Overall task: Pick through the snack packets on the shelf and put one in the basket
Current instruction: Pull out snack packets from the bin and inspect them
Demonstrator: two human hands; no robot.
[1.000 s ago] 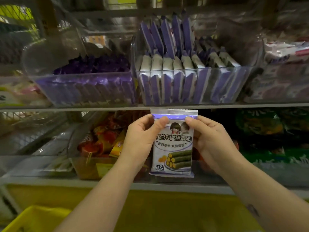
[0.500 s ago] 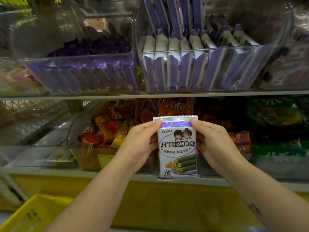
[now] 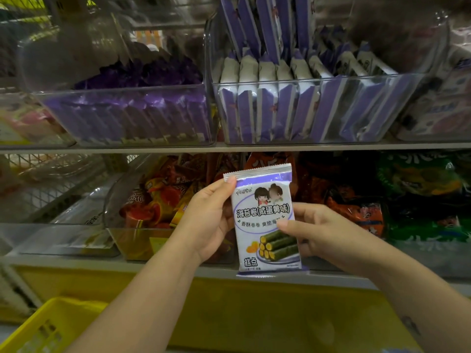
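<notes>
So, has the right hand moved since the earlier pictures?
Yes. The right hand has dropped away from the grey upper shelf edge, sliding down the white-and-purple snack packet to its middle.

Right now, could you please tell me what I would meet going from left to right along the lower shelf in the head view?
Wire mesh basket → clear bin of orange-red packets → left hand → seaweed-roll packet → right hand → orange packets → green packets.
</notes>
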